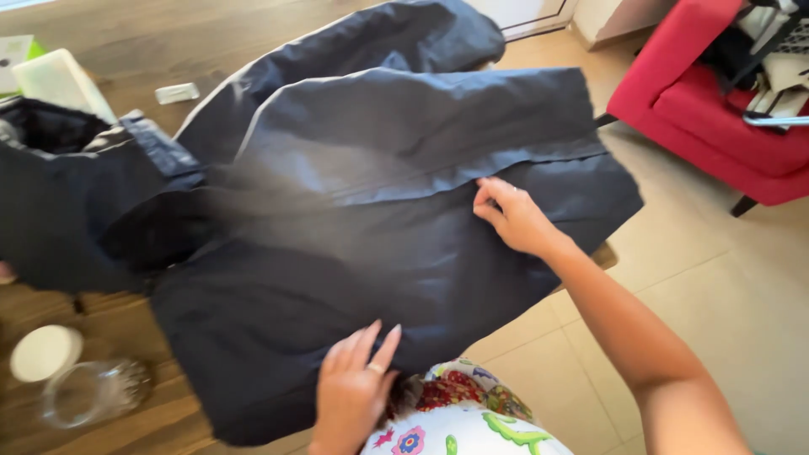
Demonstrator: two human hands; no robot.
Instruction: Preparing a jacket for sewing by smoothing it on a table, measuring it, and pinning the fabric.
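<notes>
A dark navy jacket (362,227) is spread across a wooden table (126,42), covering most of it, so that only strips of the tabletop are seen beyond the jacket's far edge and at its near left corner. The jacket's right edge hangs past the table over a pale tiled floor (725,286). The left hand (354,383) is laid flat on the jacket's near hem, fingers extended and held close together, a ring being visible on one finger; nothing is gripped by it, and its wrist is cut off by the lower frame edge. The right hand (510,215) is placed on the jacket's right half, just below a long horizontal fold, with the fingertips curled and pinching the fabric; how much cloth is caught cannot be made out, since the fingertips are turned away. The jacket's left part is bunched and blurred, so that its sleeve and collar are hard to distinguish. At the jacket's near left corner, a clear glass jar (93,392) is seen lying on its side, with a white lid (44,352) just beside it. Beyond the jacket's far left edge, a small white object (177,93) and a pale box (59,80), partly cut off, are seen. Beyond the jacket's right edge, a red armchair (716,126) is partly cropped by the frame.
</notes>
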